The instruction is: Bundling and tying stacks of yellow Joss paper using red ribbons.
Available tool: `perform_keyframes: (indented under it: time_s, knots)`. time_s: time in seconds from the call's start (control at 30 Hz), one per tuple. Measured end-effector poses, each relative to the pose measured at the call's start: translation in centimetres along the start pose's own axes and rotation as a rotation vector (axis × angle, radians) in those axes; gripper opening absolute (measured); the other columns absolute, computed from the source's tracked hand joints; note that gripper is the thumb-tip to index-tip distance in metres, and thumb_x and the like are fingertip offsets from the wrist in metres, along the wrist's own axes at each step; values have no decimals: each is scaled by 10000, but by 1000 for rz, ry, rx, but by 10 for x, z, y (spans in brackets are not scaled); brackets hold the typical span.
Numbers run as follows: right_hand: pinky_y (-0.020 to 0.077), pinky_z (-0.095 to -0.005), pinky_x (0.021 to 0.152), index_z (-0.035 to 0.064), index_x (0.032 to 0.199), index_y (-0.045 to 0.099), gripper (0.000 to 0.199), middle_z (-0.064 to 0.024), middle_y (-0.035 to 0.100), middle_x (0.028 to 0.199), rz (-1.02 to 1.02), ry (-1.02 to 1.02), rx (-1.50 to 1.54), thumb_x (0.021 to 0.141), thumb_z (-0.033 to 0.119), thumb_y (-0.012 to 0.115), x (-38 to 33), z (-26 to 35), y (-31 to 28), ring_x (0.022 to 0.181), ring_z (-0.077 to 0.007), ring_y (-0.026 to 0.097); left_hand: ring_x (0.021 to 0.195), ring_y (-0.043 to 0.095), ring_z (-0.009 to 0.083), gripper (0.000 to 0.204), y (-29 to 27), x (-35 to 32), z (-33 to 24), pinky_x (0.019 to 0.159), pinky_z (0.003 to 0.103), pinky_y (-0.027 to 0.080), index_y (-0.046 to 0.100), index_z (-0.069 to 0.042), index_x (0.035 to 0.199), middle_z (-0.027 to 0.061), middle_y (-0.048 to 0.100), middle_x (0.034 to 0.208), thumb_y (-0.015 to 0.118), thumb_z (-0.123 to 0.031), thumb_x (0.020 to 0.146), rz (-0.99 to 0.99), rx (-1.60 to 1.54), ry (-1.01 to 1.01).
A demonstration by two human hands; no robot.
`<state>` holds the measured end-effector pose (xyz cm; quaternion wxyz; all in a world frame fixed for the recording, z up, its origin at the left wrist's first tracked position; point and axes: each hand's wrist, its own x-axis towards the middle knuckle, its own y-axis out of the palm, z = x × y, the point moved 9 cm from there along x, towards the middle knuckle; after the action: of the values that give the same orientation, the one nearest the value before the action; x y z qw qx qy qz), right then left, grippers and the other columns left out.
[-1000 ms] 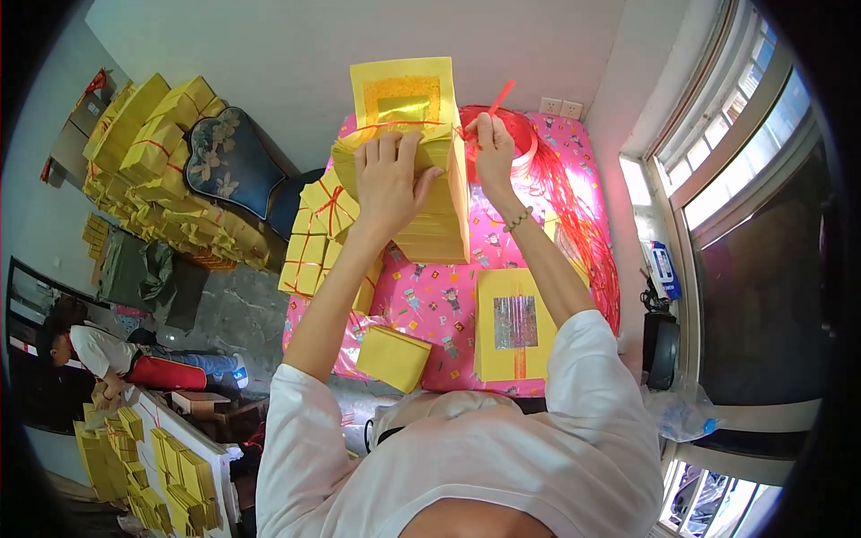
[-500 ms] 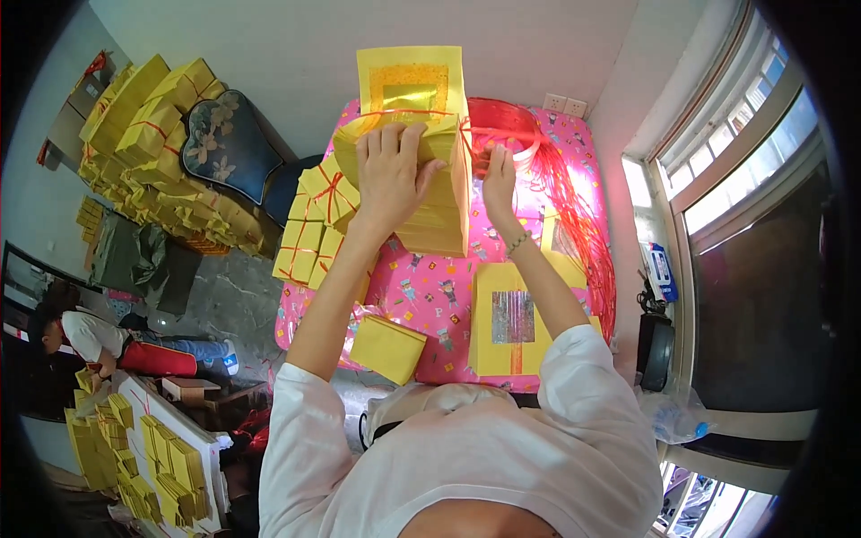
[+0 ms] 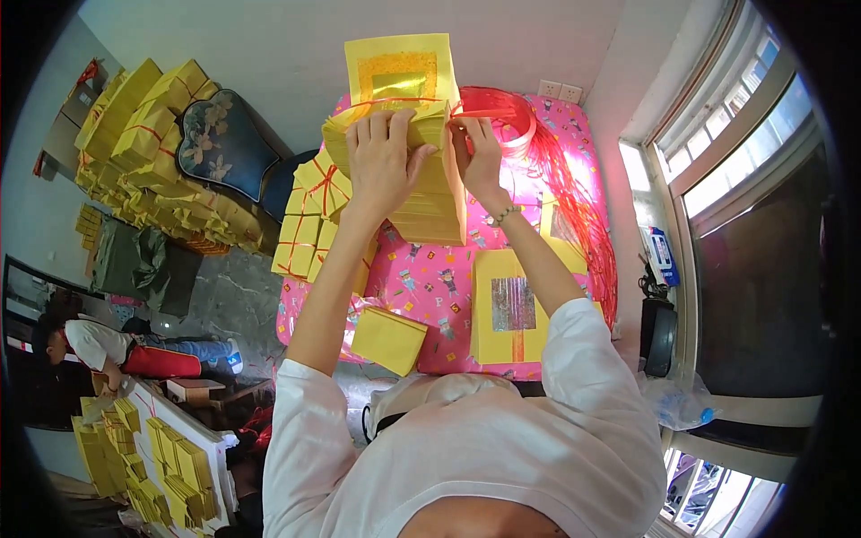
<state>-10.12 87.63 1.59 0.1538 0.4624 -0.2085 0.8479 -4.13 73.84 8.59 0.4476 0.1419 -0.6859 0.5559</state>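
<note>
A thick stack of yellow paper sheets (image 3: 430, 202) stands on a pink patterned table (image 3: 421, 278), with a gold-centred yellow sheet (image 3: 399, 72) behind it. My left hand (image 3: 381, 161) presses flat on the stack's top and front. My right hand (image 3: 475, 152) pinches a red ribbon (image 3: 502, 112) at the stack's upper right edge; the ribbon runs across the top of the stack.
Tied yellow bundles (image 3: 309, 211) sit at the table's left side, a small yellow pack (image 3: 388, 339) at its near edge, and a yellow sheet with a silver centre (image 3: 511, 309) to the right. Loose red ribbons (image 3: 583, 206) trail along the right. Another person (image 3: 99, 345) crouches lower left.
The stack has been turned and tilted closer to me. My right hand has moved left from the ribbon coil onto the stack's top edge, drawing the ribbon across it.
</note>
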Motion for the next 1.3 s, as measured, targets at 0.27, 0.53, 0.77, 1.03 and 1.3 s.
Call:
perform_keyframes:
  time_s: [0.27, 0.53, 0.77, 1.03, 1.3]
  knots:
    - [418, -259, 621, 38, 976, 421, 70, -56, 509, 822, -119, 537, 741, 962, 106, 408, 1, -44, 14, 734, -109, 483, 952, 476, 277, 461, 0, -2, -3, 879, 410, 334, 524, -64, 1125, 107, 518, 994, 661, -338, 781, -6, -17, -18]
    - [402, -246, 707, 44, 968, 390, 38, -46, 503, 825, -231, 201, 533, 972, 75, 369, 38, 37, -53, 744, -96, 448, 948, 476, 273, 458, -2, -5, 0, 880, 414, 339, 529, -73, 1117, 103, 514, 989, 662, -348, 777, -6, 3, -49]
    - [396, -245, 611, 75, 964, 386, 61, -43, 468, 795, -259, 221, 763, 991, 128, 372, 70, 77, -104, 657, -90, 426, 975, 468, 277, 455, 1, -5, 2, 889, 414, 332, 510, -82, 1141, 106, 506, 1011, 641, -352, 800, 11, 0, -45]
    - [320, -203, 508, 96, 958, 400, 74, -27, 475, 810, -194, 196, 833, 989, 163, 403, 90, 84, -115, 567, -47, 355, 994, 464, 281, 455, 5, -2, -1, 896, 410, 328, 499, -89, 1161, 106, 504, 1016, 640, -340, 809, -2, -31, -38]
    - [372, -225, 516, 64, 928, 465, 108, -19, 500, 765, -166, 356, 1048, 972, 160, 440, 93, 55, -118, 568, -69, 411, 979, 465, 277, 444, 1, -3, -1, 879, 406, 331, 500, -91, 1149, 106, 501, 1004, 641, -339, 809, 2, 1, -26]
